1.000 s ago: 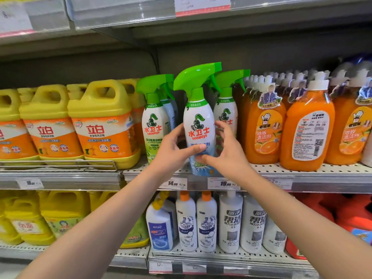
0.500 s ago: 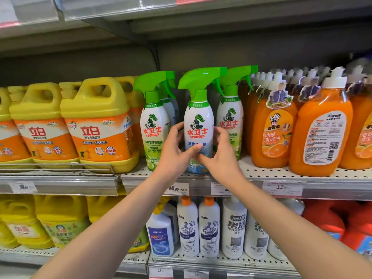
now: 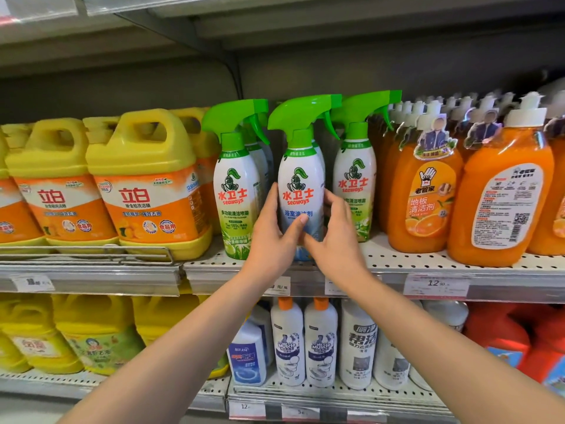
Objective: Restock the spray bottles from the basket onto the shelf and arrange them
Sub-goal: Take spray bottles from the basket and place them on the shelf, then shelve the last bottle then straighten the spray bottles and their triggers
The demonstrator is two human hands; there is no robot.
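Now gripping the upright middle spray bottle (image 3: pixel 301 191) with left hand (image 3: pixel 272 237) and right hand (image 3: pixel 336 240) curled round either flank, base at the shelf (image 3: pixel 428 264) front edge, between two matching bottles.

One head-worn, wide-angle view, aimed straight at the store shelving from close range.

The shelf (image 3: pixel 397 264) is met roughly at eye level, with the rack above seen from beneath at the top edge and the lower tier looked down on. Both forearms are seen entering from the bottom corners, so the left hand (image 3: pixel 272 237) and right hand (image 3: pixel 336 240) meet near the centre of the picture. Straight shelf edges are bowed toward the borders by the lens. Only this single view is given, so nothing is shared with another.
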